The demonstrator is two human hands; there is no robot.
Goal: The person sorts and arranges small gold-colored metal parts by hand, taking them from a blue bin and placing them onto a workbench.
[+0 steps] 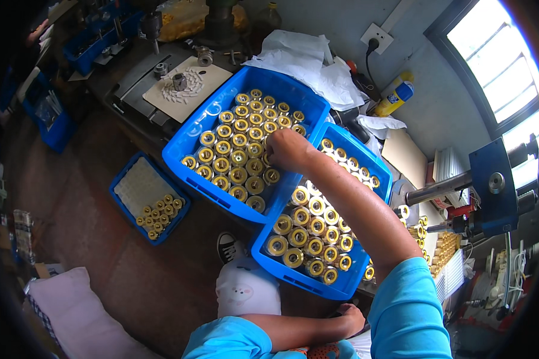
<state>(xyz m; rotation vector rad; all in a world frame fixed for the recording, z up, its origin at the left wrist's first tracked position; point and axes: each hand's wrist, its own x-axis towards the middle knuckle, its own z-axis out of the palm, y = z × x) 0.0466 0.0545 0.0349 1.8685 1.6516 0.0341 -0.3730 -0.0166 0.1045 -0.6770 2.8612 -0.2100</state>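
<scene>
My right hand [289, 150] reaches down into the upper blue bin [221, 200], at the right side of its rows. Its fingers are curled among short metal cylinders [238, 158] with gold-coloured ring tops, and the hand hides whatever is between the fingertips. Many such cylinders stand upright and close together in this bin. Under my right forearm, a second blue bin [317, 289] holds more gold-ringed cylinders [315, 226]. My left hand [351, 319] rests low near my lap, below that second bin. It is curled closed, and I cannot see what, if anything, is in it.
At left, a smaller blue bin [124, 206] holds several gold-topped cylinders. A machine table at the back bears a board [212, 81] with small white pieces. White plastic sheeting [302, 57] lies behind the bins. A dark machine head [494, 185] and more gold parts [444, 254] stand at right.
</scene>
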